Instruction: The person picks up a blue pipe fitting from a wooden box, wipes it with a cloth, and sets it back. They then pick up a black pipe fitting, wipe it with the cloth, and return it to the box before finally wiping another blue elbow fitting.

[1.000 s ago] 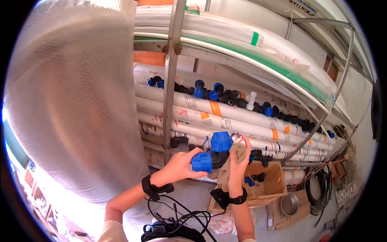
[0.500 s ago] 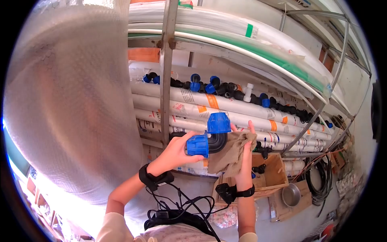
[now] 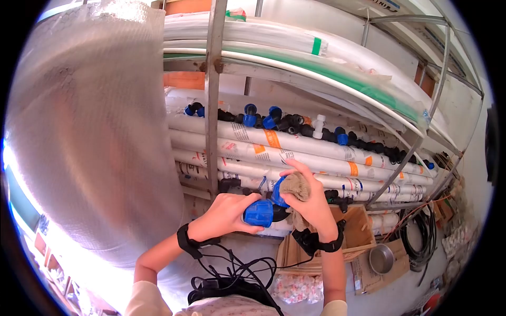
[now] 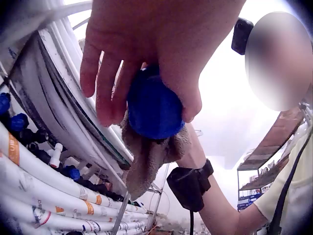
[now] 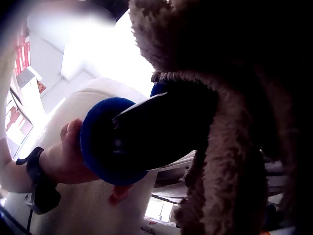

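My left hand [image 3: 224, 213] grips the blue nut [image 3: 259, 213] on one end of a black elbow pipe fitting; in the left wrist view thumb and fingers lie around the blue nut [image 4: 154, 107]. My right hand [image 3: 312, 203] holds a brown cloth [image 3: 295, 187] against the fitting's other blue nut [image 3: 278, 190], fingers curled over it. From the right wrist view, the cloth [image 5: 222, 161] drapes beside the dark elbow body [image 5: 166, 127], and the left hand [image 5: 71, 159] is behind the near blue ring [image 5: 93, 132].
Behind the hands a metal rack [image 3: 212, 95] holds long white pipes [image 3: 237, 150] and a row of black and blue fittings [image 3: 272, 117]. A large wrapped roll [image 3: 95, 137] stands at left. Below right are a wooden crate [image 3: 361, 224], a metal bowl [image 3: 381, 258] and coiled black hose [image 3: 416, 234].
The fitting has lowered and turned, its upper nut now tilted. My right hand has swung over that nut with the cloth, which was spread beside the elbow half a second ago.
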The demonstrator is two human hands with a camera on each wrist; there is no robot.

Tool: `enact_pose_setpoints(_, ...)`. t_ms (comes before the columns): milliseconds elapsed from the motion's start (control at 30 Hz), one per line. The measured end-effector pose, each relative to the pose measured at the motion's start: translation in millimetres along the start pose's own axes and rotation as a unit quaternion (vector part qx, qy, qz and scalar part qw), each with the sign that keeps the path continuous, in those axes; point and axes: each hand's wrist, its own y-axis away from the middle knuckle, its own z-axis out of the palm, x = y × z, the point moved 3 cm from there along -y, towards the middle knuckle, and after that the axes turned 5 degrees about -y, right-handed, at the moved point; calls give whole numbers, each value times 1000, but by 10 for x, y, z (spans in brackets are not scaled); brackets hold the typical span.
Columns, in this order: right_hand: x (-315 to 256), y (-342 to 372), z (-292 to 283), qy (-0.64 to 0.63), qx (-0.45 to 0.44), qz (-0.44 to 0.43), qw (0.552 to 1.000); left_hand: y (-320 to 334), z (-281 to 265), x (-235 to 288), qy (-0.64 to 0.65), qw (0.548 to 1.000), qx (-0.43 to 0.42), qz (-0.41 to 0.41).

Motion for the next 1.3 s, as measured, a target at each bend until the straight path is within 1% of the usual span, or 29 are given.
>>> enact_pose_setpoints(100,29,52,8,64,13,-64,996,36,61,43,-2,1000,2,-17)
enact_pose_setpoints(167,110,85,-18,56,36,-67,996,64,98,58,19,999,6,-35)
enact_pose_setpoints(200,146,99,-29,51,48,-68,995,69,117,48,61,996,24,-64)
enact_pose_setpoints(267,207,128,-72,-17,108,-45,993,73,176,3,143,981,61,-120)
enact_pose_setpoints(333,284,130,-103,-70,168,-35,983,59,256,-61,212,961,59,-169)
enact_pose_setpoints(367,344,127,-111,-83,181,-37,979,53,302,-99,246,948,59,-191)
enact_pose_setpoints(400,409,120,-121,-95,195,-40,975,72,400,-139,287,931,17,-226)
enact_pose_setpoints(433,447,119,-136,-107,209,-43,971,82,500,-153,288,927,-52,-235)
enact_pose_setpoints(500,489,132,-100,-127,218,-27,967,82,629,-105,263,920,-112,-266)
enact_pose_setpoints(567,540,163,-22,-142,228,-23,963,68,745,-73,388,879,-33,-277)
enact_pose_setpoints(600,534,180,12,-133,227,-23,964,69,767,-93,444,852,7,-277)
enact_pose_setpoints(667,489,204,45,-112,228,-28,967,87,777,-158,454,841,41,-291)
enact_pose_setpoints(700,496,206,61,-124,228,-22,965,93,775,-176,460,835,56,-298)
enact_pose_setpoints(800,499,230,111,-141,230,-3,963,93,663,-135,464,834,52,-294)
enact_pose_setpoints(900,462,173,162,-126,227,-13,966,81,582,-183,509,814,64,-273)
enact_pose_setpoints(967,512,141,204,-115,217,-26,969,75,499,-195,527,801,79,-273)
enact_pose_setpoints(1000,527,130,241,-117,206,-14,971,95,464,-203,537,792,85,-278)
enact_pose_setpoints(1067,531,68,297,-119,186,6,975,115,382,-276,526,802,61,-275)
enact_pose_setpoints(1100,521,35,331,-95,171,5,981,101,335,-326,519,810,51,-268)
enact_pose_setpoints(1233,512,-20,479,-13,114,12,993,124,161,-481,493,808,70,-315)
enact_pose_setpoints(1300,535,-78,510,10,96,20,995,138,67,-590,453,829,62,-321)
